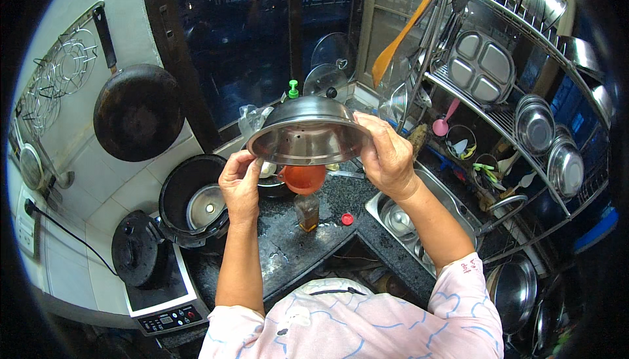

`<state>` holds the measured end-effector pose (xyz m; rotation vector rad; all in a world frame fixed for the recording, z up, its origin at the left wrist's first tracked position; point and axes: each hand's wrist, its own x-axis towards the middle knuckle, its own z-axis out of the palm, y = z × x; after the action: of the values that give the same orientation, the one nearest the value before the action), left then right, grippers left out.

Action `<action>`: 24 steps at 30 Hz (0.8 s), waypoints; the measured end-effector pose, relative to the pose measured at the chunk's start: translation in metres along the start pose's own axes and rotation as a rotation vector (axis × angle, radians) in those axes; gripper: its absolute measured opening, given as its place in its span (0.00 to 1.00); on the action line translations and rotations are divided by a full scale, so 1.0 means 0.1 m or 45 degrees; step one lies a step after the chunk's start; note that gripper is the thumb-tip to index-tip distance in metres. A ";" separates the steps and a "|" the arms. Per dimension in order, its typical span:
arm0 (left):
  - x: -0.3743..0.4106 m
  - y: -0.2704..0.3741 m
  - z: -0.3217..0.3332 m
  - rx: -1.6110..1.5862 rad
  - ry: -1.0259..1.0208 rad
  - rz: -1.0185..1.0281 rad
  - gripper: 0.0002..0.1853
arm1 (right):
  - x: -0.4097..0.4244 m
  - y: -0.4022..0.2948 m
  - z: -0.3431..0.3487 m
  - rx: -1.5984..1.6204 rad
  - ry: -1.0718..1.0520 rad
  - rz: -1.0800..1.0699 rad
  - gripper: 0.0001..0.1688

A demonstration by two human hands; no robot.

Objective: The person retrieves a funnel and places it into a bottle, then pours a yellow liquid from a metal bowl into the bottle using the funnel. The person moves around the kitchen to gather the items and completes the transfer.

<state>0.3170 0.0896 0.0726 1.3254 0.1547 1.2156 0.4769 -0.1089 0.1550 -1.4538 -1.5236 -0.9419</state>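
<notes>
Both hands hold a stainless steel bowl (314,135) tilted over the counter, its open side facing me. The left rim is pinched between the thumb and fingers of my left hand (241,182). My right hand (388,155) grips the rim on the opposite side. Just below the bowl, an orange funnel (304,179) sits in the mouth of a clear bottle (308,211) with brown liquid low inside. A red cap (347,219) lies on the counter to the bottle's right. Whether anything is flowing from the bowl cannot be made out.
Left are an open black cooker pot (191,196) and a black lid (135,248) on an induction cooktop (162,305). A steel sink (427,221) holding dishes is at right, below a dish rack (496,108). A frying pan (139,113) hangs on the wall. The dark stone counter (280,255) looks wet.
</notes>
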 end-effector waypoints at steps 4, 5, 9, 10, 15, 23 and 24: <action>0.00 -0.04 -0.04 0.005 -0.011 -0.007 0.07 | 0.01 -0.01 0.01 -0.023 -0.010 -0.003 0.23; 0.00 -0.04 -0.04 0.013 -0.016 -0.006 0.07 | 0.01 -0.01 0.01 -0.021 -0.013 -0.002 0.23; 0.00 -0.04 -0.04 -0.003 -0.005 -0.010 0.07 | 0.02 -0.02 0.02 -0.034 -0.020 0.002 0.23; 0.00 -0.03 -0.03 -0.005 -0.005 -0.005 0.07 | 0.01 0.00 0.02 -0.037 -0.018 -0.012 0.24; 0.01 -0.02 -0.02 -0.021 0.001 -0.039 0.07 | 0.00 0.04 0.03 -0.057 -0.019 -0.032 0.26; 0.01 -0.02 0.01 -0.014 -0.010 -0.037 0.06 | 0.00 0.04 0.01 -0.069 -0.021 -0.036 0.26; 0.02 -0.02 0.01 -0.016 -0.010 -0.032 0.06 | 0.00 0.05 0.01 -0.073 -0.022 -0.040 0.26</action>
<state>0.3196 0.0909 0.0722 1.3137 0.1575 1.1887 0.4815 -0.1074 0.1544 -1.4858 -1.5470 -1.0018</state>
